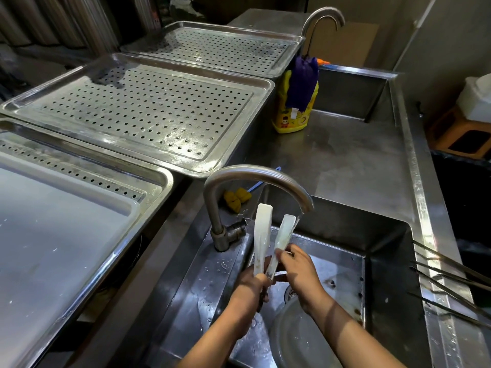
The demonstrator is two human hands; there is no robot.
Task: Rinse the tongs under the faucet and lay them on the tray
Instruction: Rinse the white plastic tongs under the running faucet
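- A dim kitchen wash-up station in stainless steel: a sink [385, 235] at the front, a second basin behind it, and perforated trays along the counter to the left.
- The tongs [268, 240] stand almost upright over the sink, white tips up and spread in a V, hinge end down in the hands. The right-hand tip sits right at the mouth of the faucet [255, 179], where water is running; the left-hand tip stands just beside the stream.
- The left hand [252, 285] has its fingers wrapped tight around the lower shafts near the hinge and carries the weight.
- The right hand [297, 266] has its fingers pinched onto the right arm of the tongs partway up, seemingly rubbing it under the water.
- The step in hand looks like the rinse; laying down is not yet done.
- The relation that matters: the long axis runs up and slightly away from the person, while the nearest perforated tray [148, 120] lies up and to the left, past the faucet neck. The left hand is on that side, so it is the likelier carrier.
- To lie flat, the tongs would have to tip from upright to level and clear the faucet arch on the way.
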